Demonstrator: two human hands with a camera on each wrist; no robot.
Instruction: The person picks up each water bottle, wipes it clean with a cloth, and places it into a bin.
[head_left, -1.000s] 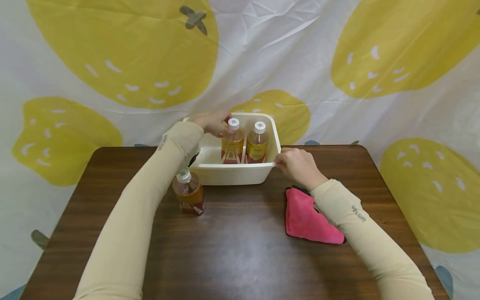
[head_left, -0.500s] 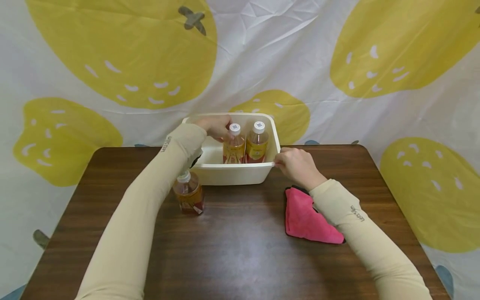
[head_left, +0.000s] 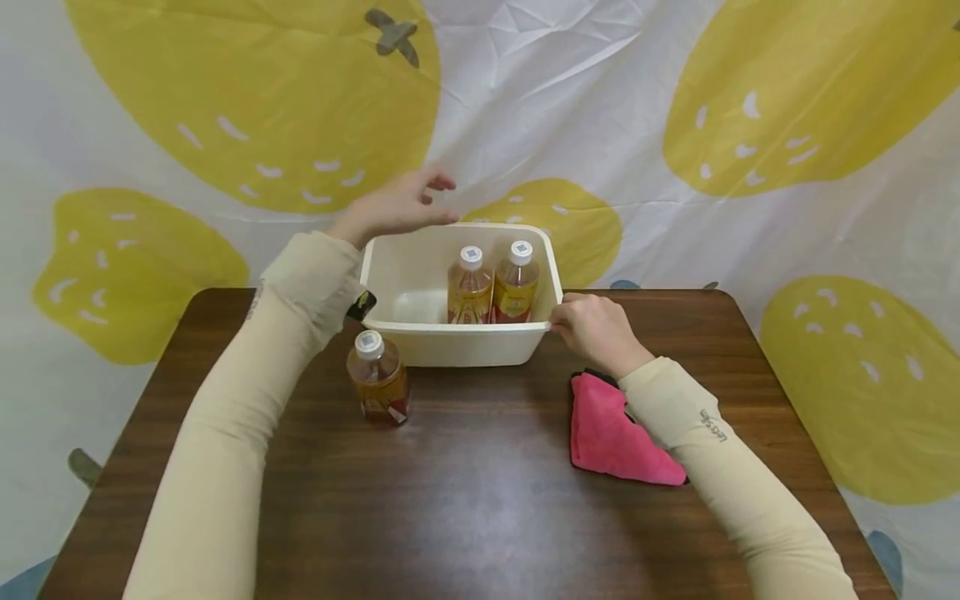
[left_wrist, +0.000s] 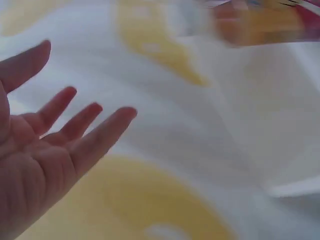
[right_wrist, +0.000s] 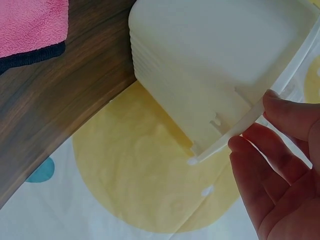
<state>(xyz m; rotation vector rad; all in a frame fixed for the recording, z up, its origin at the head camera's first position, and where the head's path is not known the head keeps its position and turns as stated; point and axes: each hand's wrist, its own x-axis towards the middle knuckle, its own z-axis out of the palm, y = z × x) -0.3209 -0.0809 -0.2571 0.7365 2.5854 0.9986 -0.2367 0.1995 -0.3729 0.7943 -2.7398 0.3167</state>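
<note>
One bin [head_left: 457,347]: white, on the surface [head_left: 480,508]; hours counted from it, 12 towards the curtain [head_left: 585,108].
First bottle [head_left: 470,290]: upright, near the bin's middle.
Second bottle [head_left: 516,287]: upright, just beside the first at 3 o'clock.
Third bottle [head_left: 379,385]: upright, outside, between 7 and 8 o'clock.
Bottle handling: probably fairly heavy if full, smooth, slightly yielding; best held round the shoulder, under the cap.
Bin handling: likely light, stiff plastic; the rim offers the hold.
Left hand [head_left: 401,202]: fingers spread, holding nothing, 11 o'clock.
Right hand [head_left: 596,331]: pinches the rim's corner between 3 and 4 o'clock.
Edges: curtain close behind, 12 o'clock.
Room: inside the bin towards 9; broad surface towards 6.
Pink cloth [head_left: 615,437]: 4 o'clock.
</note>
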